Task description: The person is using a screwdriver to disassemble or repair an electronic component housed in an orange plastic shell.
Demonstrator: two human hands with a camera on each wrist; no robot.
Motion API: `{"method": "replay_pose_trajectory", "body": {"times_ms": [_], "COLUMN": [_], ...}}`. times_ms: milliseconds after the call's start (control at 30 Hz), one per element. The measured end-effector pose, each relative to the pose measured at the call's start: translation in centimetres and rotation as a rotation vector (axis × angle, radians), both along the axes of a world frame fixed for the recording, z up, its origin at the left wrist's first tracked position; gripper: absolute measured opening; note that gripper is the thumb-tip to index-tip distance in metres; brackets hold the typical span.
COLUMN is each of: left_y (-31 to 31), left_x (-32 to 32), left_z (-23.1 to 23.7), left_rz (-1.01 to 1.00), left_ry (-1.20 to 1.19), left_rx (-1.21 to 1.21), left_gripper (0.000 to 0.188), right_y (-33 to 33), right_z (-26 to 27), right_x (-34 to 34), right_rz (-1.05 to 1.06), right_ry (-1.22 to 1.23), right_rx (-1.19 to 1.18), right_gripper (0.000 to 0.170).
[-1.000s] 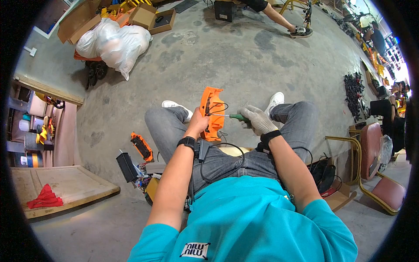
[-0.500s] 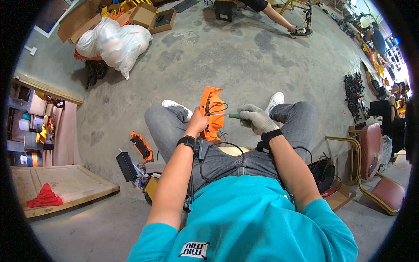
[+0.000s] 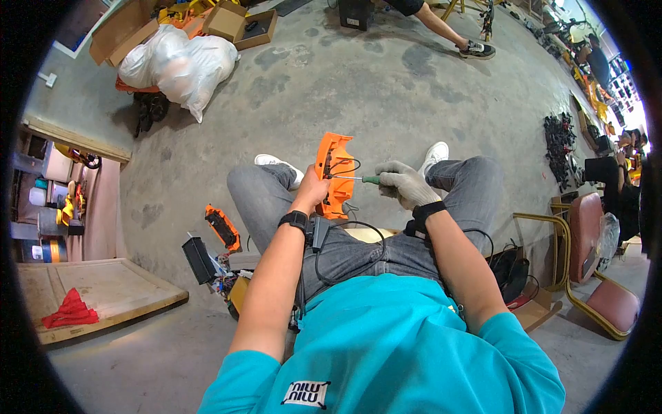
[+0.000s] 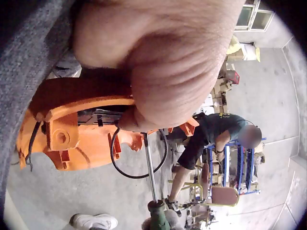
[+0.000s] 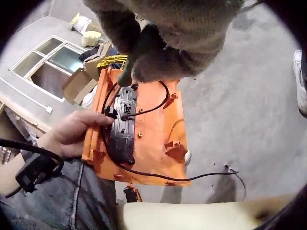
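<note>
My bare left hand (image 3: 314,191) grips the edge of an orange plastic shell (image 3: 336,199), held upright between my knees. A long black module (image 5: 123,141) is set into the shell's inner face, and my left thumb lies on it. A thin black cable (image 5: 211,174) loops from the module and trails past the shell. My right hand (image 3: 407,188), in a grey knit glove, holds a screwdriver by its green handle (image 3: 371,179). The metal shaft (image 4: 150,167) points at the module beside my left thumb; the tip is hidden behind that hand in the left wrist view.
A second orange shell (image 3: 223,229) and a black box (image 3: 198,259) lie left of my leg. White bags (image 3: 181,65) and cardboard boxes sit at the far left. A chair (image 3: 586,238) stands at right. Another person's leg (image 3: 441,29) shows ahead.
The head view has shifted very slightly. Both hands keep their holds on the orange shell and the screwdriver, with the shaft still at the module.
</note>
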State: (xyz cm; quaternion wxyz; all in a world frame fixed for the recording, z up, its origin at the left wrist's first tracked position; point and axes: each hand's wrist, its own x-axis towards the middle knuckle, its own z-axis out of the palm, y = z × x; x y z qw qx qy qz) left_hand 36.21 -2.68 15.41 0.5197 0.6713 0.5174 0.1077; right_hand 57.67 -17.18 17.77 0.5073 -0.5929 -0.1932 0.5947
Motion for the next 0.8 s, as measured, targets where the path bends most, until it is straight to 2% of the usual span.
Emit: {"method": "replay_pose_trajectory", "body": {"times_ms": [100, 233, 300, 400, 467, 600, 700, 800], "left_y": [0.1, 0.2, 0.0, -0.1, 0.1, -0.5, 0.6, 0.5], "left_x": [0.0, 0.0, 0.1, -0.1, -0.1, 0.2, -0.2, -0.2], "left_z": [-0.8, -0.8, -0.5, -0.3, -0.6, 1.2, -2.0, -1.4], "left_rz": [0.011, -0.005, 0.061, 0.042, 0.033, 0.015, -0.003, 0.021], "left_ry": [-0.044, -0.046, -0.036, -0.024, -0.020, -0.016, -0.056, -0.053], "left_rx": [-0.028, -0.019, -0.031, -0.017, -0.006, -0.032, -0.015, -0.040], "left_gripper": [0.044, 0.044, 0.045, 0.042, 0.041, 0.045, 0.046, 0.046], "right_y": [0.0, 0.0, 0.0, 0.0, 0.1, 0.2, 0.0, -0.2], "right_z": [0.2, 0.7, 0.3, 1.0, 0.1, 0.2, 0.3, 0.4], "right_x": [0.1, -0.1, 0.0, -0.2, 0.1, 0.0, 0.1, 0.1], "right_rz": [0.009, 0.050, 0.082, 0.052, 0.047, -0.019, 0.037, 0.047], "right_ry": [-0.003, 0.061, 0.068, 0.001, -0.118, -0.111, 0.026, 0.147], "right_rx": [0.104, -0.035, -0.084, -0.056, 0.100, 0.109, -0.013, -0.020], "right_gripper": [0.027, 0.028, 0.029, 0.031, 0.033, 0.034, 0.033, 0.033]}}
